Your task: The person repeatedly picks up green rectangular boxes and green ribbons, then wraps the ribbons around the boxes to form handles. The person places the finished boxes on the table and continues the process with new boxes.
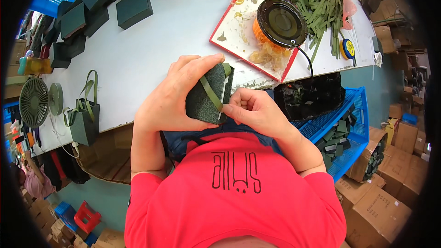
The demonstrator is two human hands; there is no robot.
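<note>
Dark green gift box (pixel 205 96) held over the desk's (pixel 151 41) near edge.
Left hand (pixel 170 96) clamped around the box; right hand (pixel 255 110) pinches its green ribbon (pixel 212 93).

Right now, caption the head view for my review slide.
Left hand grips a small dark green box while right hand presses its green ribbon.

Open: bare table (pixel 151 41) ahead of the hands.
Right: red tray (pixel 229 27), round pot (pixel 281 22), ribbon pile (pixel 317 0).
Left: boxes (pixel 115 0), bag (pixel 85 121).
</note>
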